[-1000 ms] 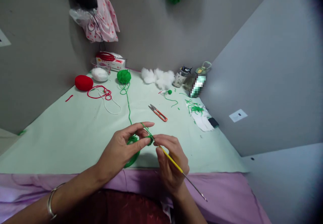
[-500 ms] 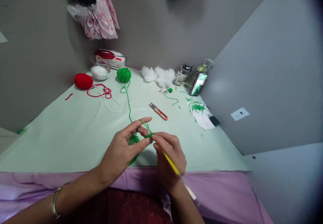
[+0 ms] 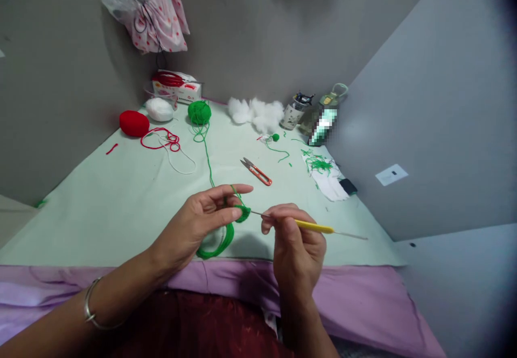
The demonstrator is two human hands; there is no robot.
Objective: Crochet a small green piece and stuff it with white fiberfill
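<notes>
Above the bench (image 3: 121, 207), the small green piece (image 3: 244, 214) is pinched between thumb and fingers of the left hand (image 3: 196, 215) – seemingly so that its edge is offered to the hook (image 3: 315, 226), which is pinched in the right hand (image 3: 301, 245). The yarn (image 3: 209, 161) is led over the outstretched forefinger, probably for tension; the green ball (image 3: 199, 112) is set farther back – presumably for free feeding – and the scissors (image 3: 257, 172) are laid within reach.

The light is soft and dim. The hands (image 3: 301, 247) make a faint shadow on the surface (image 3: 100, 212), and the bag (image 3: 161, 21) makes a dark one on the wall (image 3: 238, 40). Blocky squares cover part of the bottle (image 3: 323, 125). The right edge fades to black. Tiny threads (image 3: 320, 165) look fuzzy.
</notes>
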